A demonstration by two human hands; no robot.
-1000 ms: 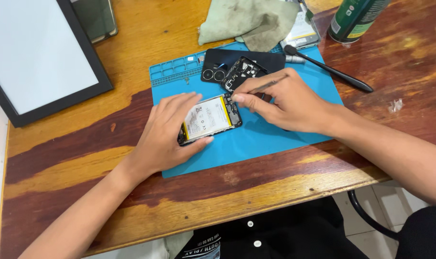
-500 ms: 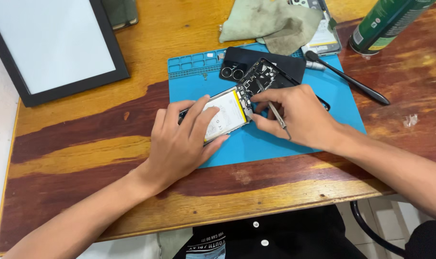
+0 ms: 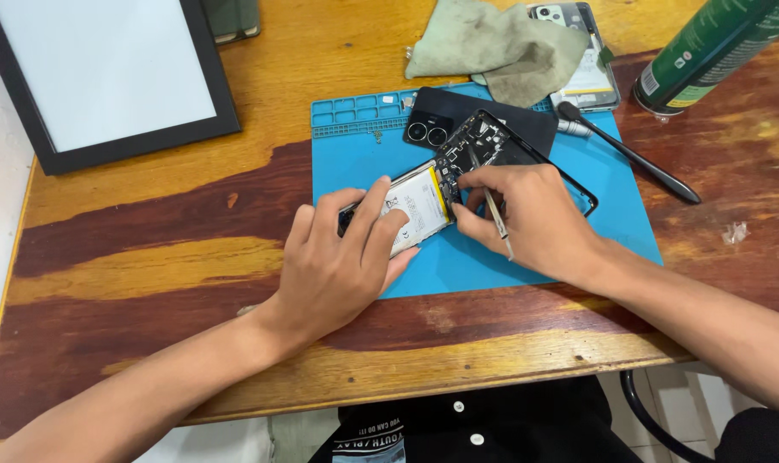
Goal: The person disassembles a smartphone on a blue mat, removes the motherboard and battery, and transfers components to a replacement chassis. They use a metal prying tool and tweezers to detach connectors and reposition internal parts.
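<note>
An opened phone point(image 3: 471, 163) lies on a blue work mat point(image 3: 364, 146), its white battery point(image 3: 417, 206) and dark circuit board exposed. My left hand point(image 3: 347, 261) rests flat on the phone's lower end, fingers spread over the battery. My right hand point(image 3: 527, 219) grips thin metal tweezers point(image 3: 495, 214), with their tip down at the board beside the battery's top edge. The phone's black back cover point(image 3: 458, 116) with camera rings lies just behind it on the mat.
A black-framed white panel point(image 3: 107, 77) sits at the back left. A green cloth point(image 3: 497, 43) partly covers another phone point(image 3: 578, 51). A green spray can point(image 3: 715, 51) lies at the back right. A black tool point(image 3: 629, 154) lies across the mat's right edge.
The tweezers have swung from lying flat towards the cover to pointing down at the board. My left hand has slid further over the battery. The view has shifted closer.
</note>
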